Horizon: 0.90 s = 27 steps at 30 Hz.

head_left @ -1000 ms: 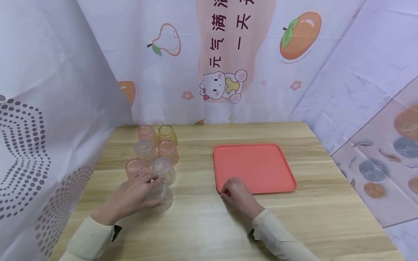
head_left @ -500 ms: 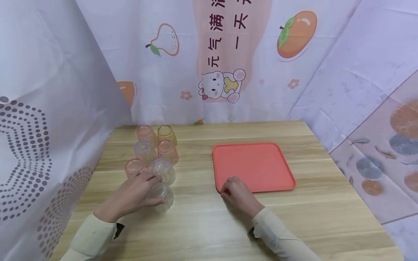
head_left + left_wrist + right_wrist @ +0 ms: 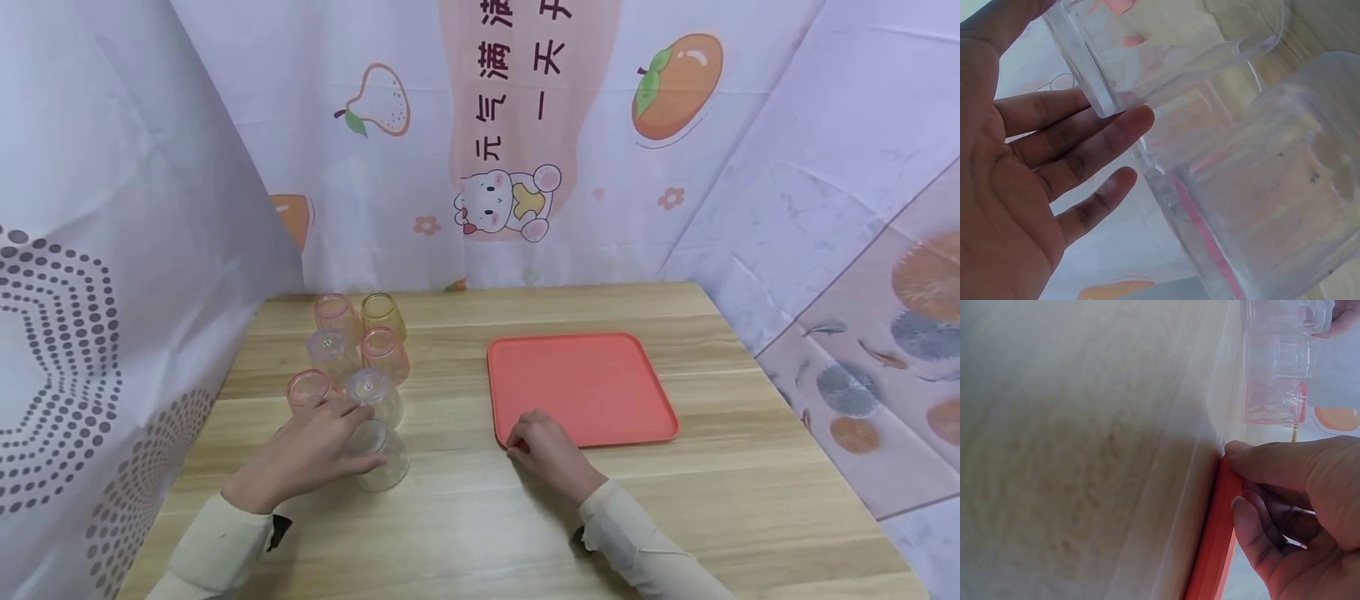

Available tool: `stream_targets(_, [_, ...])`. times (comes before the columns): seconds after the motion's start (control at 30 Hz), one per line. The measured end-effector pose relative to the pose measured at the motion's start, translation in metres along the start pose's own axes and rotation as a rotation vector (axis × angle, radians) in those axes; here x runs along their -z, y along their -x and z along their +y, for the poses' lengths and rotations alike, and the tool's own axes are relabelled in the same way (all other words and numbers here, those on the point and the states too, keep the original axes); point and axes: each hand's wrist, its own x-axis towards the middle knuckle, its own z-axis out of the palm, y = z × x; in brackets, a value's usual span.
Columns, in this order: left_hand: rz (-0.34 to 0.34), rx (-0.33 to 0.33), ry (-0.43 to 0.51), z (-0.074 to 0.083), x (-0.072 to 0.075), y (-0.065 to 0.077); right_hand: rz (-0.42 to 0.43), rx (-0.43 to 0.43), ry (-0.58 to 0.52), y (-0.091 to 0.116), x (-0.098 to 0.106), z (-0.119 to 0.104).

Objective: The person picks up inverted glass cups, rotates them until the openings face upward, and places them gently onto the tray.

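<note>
Left hand (image 3: pixel 311 450): fingers and thumb hold the clear glass (image 3: pixel 393 473) by its upper end.
Right hand (image 3: pixel 551 454): fingers pinch the red tray (image 3: pixel 585 383) at its near-left corner.
Progress: seemingly early; all seven visible glasses (image 3: pixel 386 358) stand on the counter (image 3: pixel 450 525), left of the tray.
Left wrist view: shows fingertips hidden from the head camera.

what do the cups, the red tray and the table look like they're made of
Cups: see-through and glossy, some tinted; glass or clear hard plastic, the look leaves it open.
Red tray: likely plastic, evenly coloured, fairly matt, with a smooth raised rim.
Table: pale wood grain, soft sheen; wood or laminate, can't tell.
</note>
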Motion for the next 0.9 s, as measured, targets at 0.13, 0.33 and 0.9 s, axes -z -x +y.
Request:
stream_targets(0.13, [0.009, 0.001, 0.009, 0.001, 0.001, -0.003, 0.001, 0.005, 0.003, -0.001, -0.001, 0.001])
stream_targets(0.33, [0.024, 0.020, 0.019, 0.005, 0.001, -0.007, 0.008, 0.019, 0.007, -0.002, -0.002, 0.002])
stream_targets(0.9, [0.116, 0.008, 0.087, 0.014, -0.010, -0.018, -0.002, 0.010, 0.001, -0.001, -0.002, 0.000])
